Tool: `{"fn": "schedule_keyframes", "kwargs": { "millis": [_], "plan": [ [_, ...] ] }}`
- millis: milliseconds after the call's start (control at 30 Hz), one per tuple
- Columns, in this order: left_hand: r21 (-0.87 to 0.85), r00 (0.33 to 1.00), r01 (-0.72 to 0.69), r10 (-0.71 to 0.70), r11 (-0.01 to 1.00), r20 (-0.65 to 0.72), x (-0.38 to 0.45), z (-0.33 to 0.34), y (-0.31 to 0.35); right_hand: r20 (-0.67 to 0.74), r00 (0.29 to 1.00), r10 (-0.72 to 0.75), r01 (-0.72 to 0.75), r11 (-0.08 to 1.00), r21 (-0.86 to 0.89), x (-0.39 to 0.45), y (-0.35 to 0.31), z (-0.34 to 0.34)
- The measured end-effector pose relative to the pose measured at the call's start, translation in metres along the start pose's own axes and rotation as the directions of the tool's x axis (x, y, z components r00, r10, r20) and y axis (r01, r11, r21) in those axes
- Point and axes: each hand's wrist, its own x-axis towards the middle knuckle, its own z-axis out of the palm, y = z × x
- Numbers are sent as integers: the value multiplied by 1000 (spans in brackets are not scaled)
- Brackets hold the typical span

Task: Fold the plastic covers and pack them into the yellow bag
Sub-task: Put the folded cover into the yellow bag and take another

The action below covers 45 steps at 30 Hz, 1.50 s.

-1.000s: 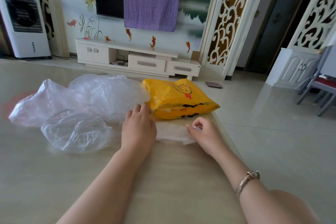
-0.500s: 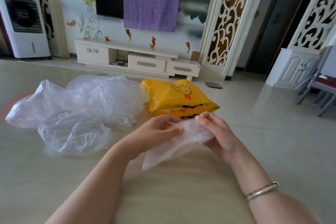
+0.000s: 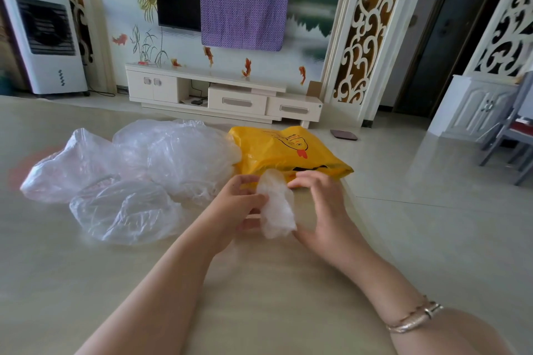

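A folded clear plastic cover (image 3: 276, 207) is held upright just above the table, in front of the yellow bag (image 3: 284, 151). My left hand (image 3: 235, 206) grips its left side with curled fingers. My right hand (image 3: 320, 204) is close on its right, fingers spread and loosely bent, with the thumb near the cover's lower edge; whether it holds the cover is unclear. The yellow bag lies flat, printed with a fish design. Three loose, puffed clear covers (image 3: 173, 155) (image 3: 69, 164) (image 3: 127, 210) lie to the left of the bag.
The beige table (image 3: 259, 282) ends just right of the bag, with tiled floor (image 3: 432, 210) beyond. A white TV cabinet (image 3: 225, 95), a white air cooler (image 3: 43, 40) and a grey chair (image 3: 510, 130) stand farther off.
The folded cover was lifted off the table by both hands, then turned upright and bunched smaller. My right hand has loosened from it while my left keeps hold.
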Motion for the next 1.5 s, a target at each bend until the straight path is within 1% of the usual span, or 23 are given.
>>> {"fn": "schedule_keyframes", "kwargs": {
  "millis": [100, 133, 167, 200, 267, 300, 333, 367, 433, 500, 600, 667, 767, 867, 900, 967, 1033, 1100, 1167, 1267, 1300, 1367, 1500],
  "plan": [
    [61, 1000, 26, -25, 998, -14, -1, 2, -3, 92, 996, -9, 11, 1000, -25, 0, -7, 1],
    [118, 999, 18, -14, 993, -39, 1, 2, -6, 100, 995, -7, 10, 1000, -25, -1, -7, 0],
    [224, 997, -9, 26, 975, -76, 2, 1, -9, 115, 993, -2, 4, 1000, -16, -1, -8, -1],
    [372, 989, -51, 98, 927, -107, 3, 0, -11, 141, 990, 10, -10, 1000, -1, -1, -8, -1],
    [637, 962, -144, 259, 757, -91, 3, -1, -12, 190, 981, 29, -34, 999, 25, -1, -8, -2],
    [714, 945, -187, 321, 674, -56, 3, -1, -12, 204, 978, 35, -43, 998, 35, -1, -8, -3],
    [750, 932, -220, 361, 623, -26, 3, -1, -12, 216, 976, 42, -53, 998, 46, -2, -8, -3],
    [758, 921, -251, 390, 602, -5, 3, -1, -11, 231, 972, 51, -65, 997, 52, -2, -8, -3],
    [692, 927, -287, 374, 662, 27, 1, 2, -7, 271, 959, 81, -99, 994, 52, -3, -7, -4],
    [620, 952, -279, 297, 734, 76, -1, 4, -5, 302, 947, 112, -136, 989, 60, -4, -6, -3],
    [660, 974, -225, 182, 717, 134, -1, 3, -6, 318, 934, 162, -199, 976, 90, -6, -6, -4],
    [689, 978, -204, 172, 695, 116, 0, 1, -9, 317, 925, 209, -263, 955, 135, -5, -7, -6],
    [740, 977, -181, 203, 648, 61, 3, 1, -12, 295, 899, 324, -397, 887, 234, 0, -8, -5],
    [705, 984, -117, 178, 700, -13, 5, 6, -12, 191, 890, 414, -453, 849, 271, 8, -4, 4],
    [696, 985, -105, 172, 710, -28, 5, 9, -11, 160, 883, 441, -469, 843, 264, 11, -3, 7],
    [717, 985, -90, 170, 692, -40, 6, 14, -12, 121, 864, 488, -503, 838, 212, 17, -1, 12],
    [735, 984, -87, 171, 673, -40, 6, 15, -13, 112, 836, 537, -548, 827, 127, 22, 2, 15],
    [742, 985, -81, 165, 665, -40, 8, 13, -17, 115, 808, 578, -589, 802, 105, 24, 4, 16],
    [745, 984, -73, 169, 663, -54, 9, 11, -19, 87, 825, 559, -564, 805, 182, 22, 2, 15],
    [731, 980, -65, 181, 679, -81, 9, 13, -21, 16, 918, 395, -385, 884, 267, 17, -9, 8],
    [723, 979, -62, 182, 688, -89, 9, 13, -21, 34, 941, 336, -333, 909, 249, 15, -13, 7],
    [707, 978, -61, 185, 705, -101, 8, 13, -20, 120, 957, 265, -282, 945, 167, 11, -15, 6],
    [697, 976, -59, 188, 714, -109, 7, 11, -19, 284, 929, 235, -253, 967, 25, 4, -10, 6]
  ]
}}
